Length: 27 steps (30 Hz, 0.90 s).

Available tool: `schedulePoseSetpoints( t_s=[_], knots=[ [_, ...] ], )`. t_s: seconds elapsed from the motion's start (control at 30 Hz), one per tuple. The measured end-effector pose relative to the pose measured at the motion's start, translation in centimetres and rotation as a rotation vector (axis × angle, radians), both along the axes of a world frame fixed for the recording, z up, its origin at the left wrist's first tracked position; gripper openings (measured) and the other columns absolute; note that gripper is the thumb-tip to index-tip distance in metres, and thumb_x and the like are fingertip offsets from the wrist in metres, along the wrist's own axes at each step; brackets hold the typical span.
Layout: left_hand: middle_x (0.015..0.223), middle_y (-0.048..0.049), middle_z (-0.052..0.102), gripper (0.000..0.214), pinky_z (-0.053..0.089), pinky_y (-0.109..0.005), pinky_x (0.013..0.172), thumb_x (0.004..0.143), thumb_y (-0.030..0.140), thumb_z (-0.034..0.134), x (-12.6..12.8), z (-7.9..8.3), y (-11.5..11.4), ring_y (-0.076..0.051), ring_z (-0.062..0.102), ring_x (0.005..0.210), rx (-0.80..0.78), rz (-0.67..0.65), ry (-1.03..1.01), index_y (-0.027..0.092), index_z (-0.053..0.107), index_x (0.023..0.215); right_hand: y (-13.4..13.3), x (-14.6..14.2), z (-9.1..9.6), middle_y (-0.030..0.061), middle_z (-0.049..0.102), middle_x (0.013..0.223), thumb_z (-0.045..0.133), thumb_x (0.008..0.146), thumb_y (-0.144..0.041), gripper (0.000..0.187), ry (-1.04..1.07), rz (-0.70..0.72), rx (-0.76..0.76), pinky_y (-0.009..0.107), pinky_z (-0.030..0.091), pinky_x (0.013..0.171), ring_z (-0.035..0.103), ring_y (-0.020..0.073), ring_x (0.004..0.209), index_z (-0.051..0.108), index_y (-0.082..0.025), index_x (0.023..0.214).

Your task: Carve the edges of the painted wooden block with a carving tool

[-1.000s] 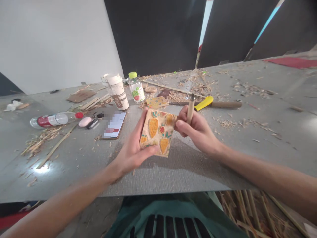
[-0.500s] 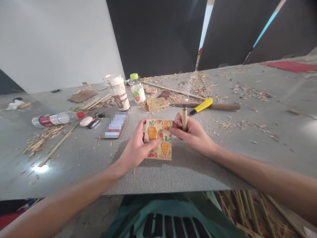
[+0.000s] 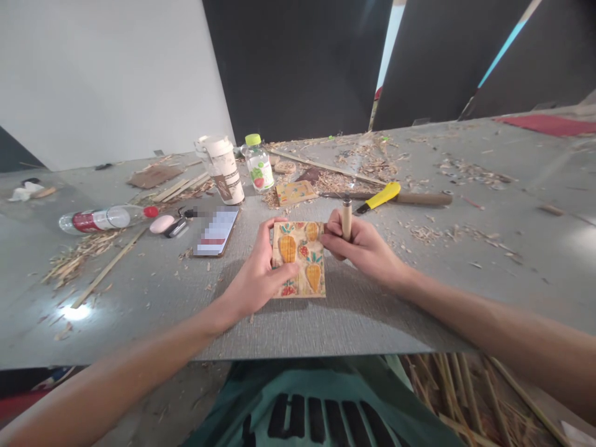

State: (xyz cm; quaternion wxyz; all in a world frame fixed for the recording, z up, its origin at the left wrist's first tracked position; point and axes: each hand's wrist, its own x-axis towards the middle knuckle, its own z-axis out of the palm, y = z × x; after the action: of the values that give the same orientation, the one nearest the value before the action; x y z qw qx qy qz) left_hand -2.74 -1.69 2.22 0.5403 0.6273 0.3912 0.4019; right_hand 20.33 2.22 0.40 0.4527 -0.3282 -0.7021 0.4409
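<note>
My left hand grips a small wooden panel by its left side, thumb lying across the front. Orange carrots with green tops and red strawberries are carved and coloured on the panel. Closed around a tool with a pale wooden handle is my right hand, its fingers at the panel's upper right edge. The handle points upward; the tool's working end is hidden by my fingers. Behind the panel lies a smaller painted board. A yellow utility knife rests across a brown-handled long tool.
A phone, a lying plastic bottle, a paper cup and a green-capped bottle stand or lie to the left and behind. Wood shavings litter the grey table. Bamboo strips lie below the front edge.
My right hand's fingertips have drawn back slightly from the panel's face toward its right edge. The left hand keeps its grip, and the panel is tilted a little differently.
</note>
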Motion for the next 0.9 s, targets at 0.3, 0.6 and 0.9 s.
schedulePoseSetpoints(
  t_s=[0.3,0.6,0.9],
  knots=[
    [0.141,-0.0099,0.067,0.069,0.065,-0.043,0.093,0.085,0.018,0.067,0.2,-0.4,0.0,-0.03,0.072,0.124,-0.025,-0.001,-0.109,0.028,0.036,0.144,-0.1,0.1,0.1,-0.0084,0.033,0.071,0.07,0.104,-0.04,0.041,0.055,0.049,-0.069,0.033,0.026,0.054,0.033,0.0105,0.059,0.037,-0.026,0.083],
    [0.127,-0.0076,0.068,0.062,0.065,-0.042,0.095,0.089,0.025,0.077,-0.1,-1.3,0.7,-0.026,0.074,0.108,0.095,0.047,-0.036,0.027,0.041,0.139,0.0,0.2,0.0,-0.0077,0.037,0.072,0.071,0.103,-0.039,0.038,-0.008,0.053,-0.035,0.031,0.03,0.055,0.037,0.0101,0.06,0.04,-0.026,0.085],
    [0.137,-0.0092,0.068,0.08,0.068,-0.045,0.094,0.08,0.012,0.069,0.0,-0.2,0.0,-0.032,0.075,0.119,0.043,-0.009,-0.076,0.031,0.032,0.149,0.1,0.3,0.3,-0.0076,0.038,0.073,0.072,0.103,-0.04,0.037,0.021,0.054,-0.071,0.031,0.029,0.053,0.037,0.0096,0.06,0.042,-0.025,0.086]
  ],
)
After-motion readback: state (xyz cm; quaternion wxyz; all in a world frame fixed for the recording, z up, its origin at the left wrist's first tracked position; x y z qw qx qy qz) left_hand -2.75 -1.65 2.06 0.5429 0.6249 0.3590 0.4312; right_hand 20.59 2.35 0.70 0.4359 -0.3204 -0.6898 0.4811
